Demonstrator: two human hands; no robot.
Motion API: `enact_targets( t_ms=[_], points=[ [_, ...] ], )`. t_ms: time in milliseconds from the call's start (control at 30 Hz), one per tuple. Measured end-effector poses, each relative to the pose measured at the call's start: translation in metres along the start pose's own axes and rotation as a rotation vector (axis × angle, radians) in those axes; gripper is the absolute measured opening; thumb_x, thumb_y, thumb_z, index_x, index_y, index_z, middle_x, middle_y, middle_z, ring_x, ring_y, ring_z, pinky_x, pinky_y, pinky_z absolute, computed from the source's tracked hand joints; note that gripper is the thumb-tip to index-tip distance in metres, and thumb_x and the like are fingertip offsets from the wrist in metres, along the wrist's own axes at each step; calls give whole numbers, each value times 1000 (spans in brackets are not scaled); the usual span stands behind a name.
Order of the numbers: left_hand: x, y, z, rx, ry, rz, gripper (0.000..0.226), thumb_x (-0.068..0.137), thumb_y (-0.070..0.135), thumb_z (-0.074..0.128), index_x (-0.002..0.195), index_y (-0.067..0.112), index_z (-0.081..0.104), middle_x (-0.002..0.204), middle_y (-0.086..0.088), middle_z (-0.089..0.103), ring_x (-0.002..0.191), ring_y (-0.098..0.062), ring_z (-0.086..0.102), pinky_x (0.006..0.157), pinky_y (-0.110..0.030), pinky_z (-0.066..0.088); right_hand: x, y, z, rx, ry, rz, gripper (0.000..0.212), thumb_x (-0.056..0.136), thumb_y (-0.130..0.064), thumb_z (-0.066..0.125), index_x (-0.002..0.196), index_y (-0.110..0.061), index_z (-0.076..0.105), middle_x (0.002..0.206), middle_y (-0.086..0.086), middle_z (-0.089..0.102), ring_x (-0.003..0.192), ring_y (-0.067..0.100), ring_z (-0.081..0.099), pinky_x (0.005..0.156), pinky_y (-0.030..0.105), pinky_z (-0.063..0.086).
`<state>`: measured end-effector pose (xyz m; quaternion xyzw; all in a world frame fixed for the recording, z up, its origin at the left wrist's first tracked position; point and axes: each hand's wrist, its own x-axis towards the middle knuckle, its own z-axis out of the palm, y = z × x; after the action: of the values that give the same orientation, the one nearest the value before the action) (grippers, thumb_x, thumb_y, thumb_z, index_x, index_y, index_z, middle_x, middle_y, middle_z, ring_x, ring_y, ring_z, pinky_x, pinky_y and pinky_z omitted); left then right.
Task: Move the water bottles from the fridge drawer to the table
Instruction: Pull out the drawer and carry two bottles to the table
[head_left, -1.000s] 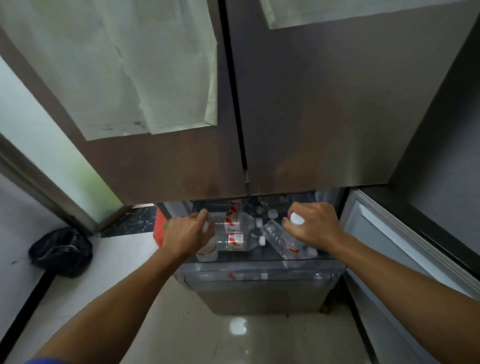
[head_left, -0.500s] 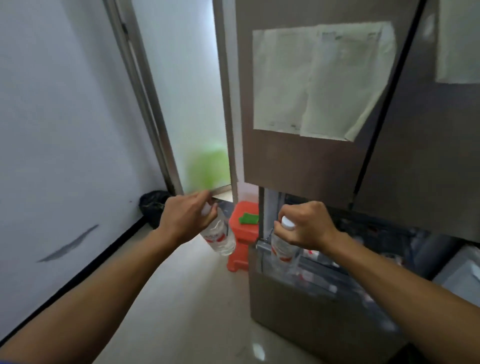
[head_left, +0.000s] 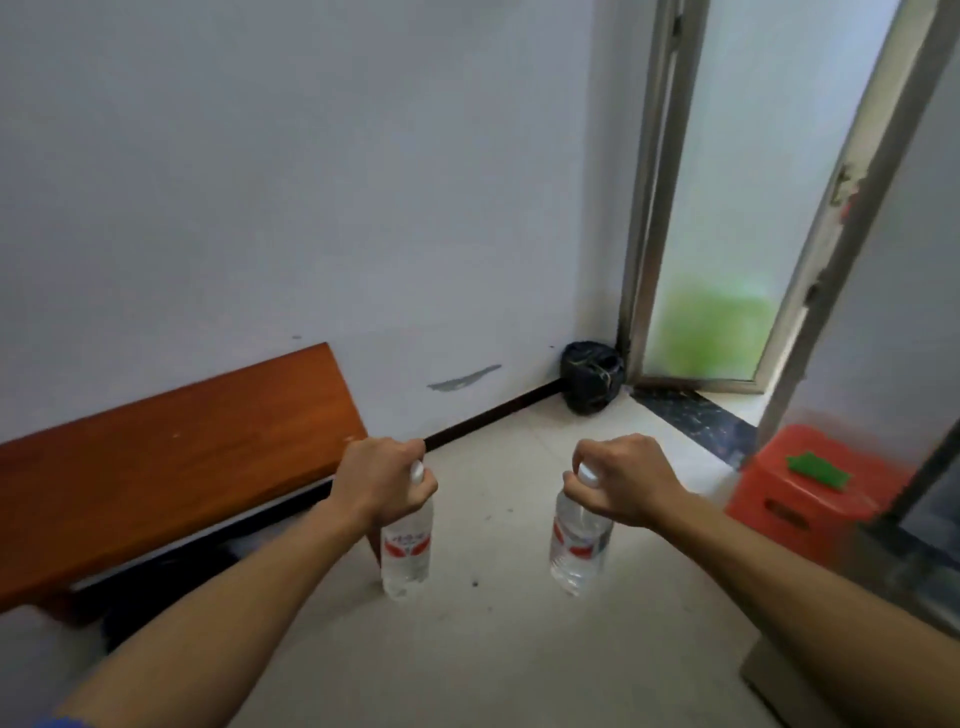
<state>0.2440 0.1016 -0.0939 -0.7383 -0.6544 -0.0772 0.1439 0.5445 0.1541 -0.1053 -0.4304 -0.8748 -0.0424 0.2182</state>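
Gripping two water bottles by their necks, the left hand (head_left: 382, 480) holds one bottle (head_left: 407, 551) and the right hand (head_left: 626, 480) the other bottle (head_left: 576, 545), both clear with liquid inside, low center of frame. One wooden table (head_left: 156, 467) is at left, one red stool (head_left: 810, 499) at right.

Two bare forearms, left hand (head_left: 382, 480) and right hand (head_left: 626, 480) ungloved — blue sleeve edge (head_left: 62, 722) at left.

I see a black bag (head_left: 592, 383) in the corner, against the white wall (head_left: 311, 182) and just beside the frosted door (head_left: 727, 218). At right stands a red stool (head_left: 810, 499) with something green (head_left: 818, 470) lying on top.
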Motion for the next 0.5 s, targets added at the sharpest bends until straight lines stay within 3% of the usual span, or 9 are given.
enact_targets(
  t_ms=[100, 233, 300, 400, 500],
  points=[
    [-44, -72, -5, 10, -59, -163, 30, 78, 49, 52, 71, 21, 59, 62, 2, 63, 54, -19, 58, 53, -27, 47, 52, -65, 34, 53, -52, -110, 33, 82, -51, 55, 77, -20, 68, 62, 0, 65, 48, 12, 44, 53, 18, 32],
    [-92, -149, -3, -3, -96, -328, 27, 83, 45, 53, 71, 21, 55, 58, 4, 56, 51, -16, 53, 50, -26, 42, 113, -144, 76, 106, -115, -261, 32, 86, -50, 56, 83, -20, 66, 69, -5, 62, 54, 12, 47, 50, 14, 22],
    [-109, -186, 2, 28, -117, -395, 29, 83, 47, 51, 74, 20, 55, 61, 2, 57, 55, -19, 54, 52, -28, 44, 146, -179, 101, 152, -154, -331, 32, 85, -52, 55, 82, -22, 65, 70, -6, 64, 55, 11, 51, 50, 13, 28],
    [-126, -239, 9, 65, -132, -480, 27, 84, 48, 52, 73, 23, 51, 61, 4, 53, 55, -15, 49, 49, -24, 31, 198, -226, 144, 201, -185, -426, 35, 82, -57, 49, 76, -25, 62, 65, -9, 62, 52, 8, 54, 52, 19, 42],
    [-138, -290, 10, 80, -137, -562, 27, 86, 49, 51, 74, 24, 48, 59, 7, 47, 53, -13, 45, 49, -25, 26, 249, -274, 180, 255, -166, -515, 33, 80, -54, 49, 67, -25, 55, 57, -8, 57, 45, 8, 49, 45, 16, 33]
  ],
)
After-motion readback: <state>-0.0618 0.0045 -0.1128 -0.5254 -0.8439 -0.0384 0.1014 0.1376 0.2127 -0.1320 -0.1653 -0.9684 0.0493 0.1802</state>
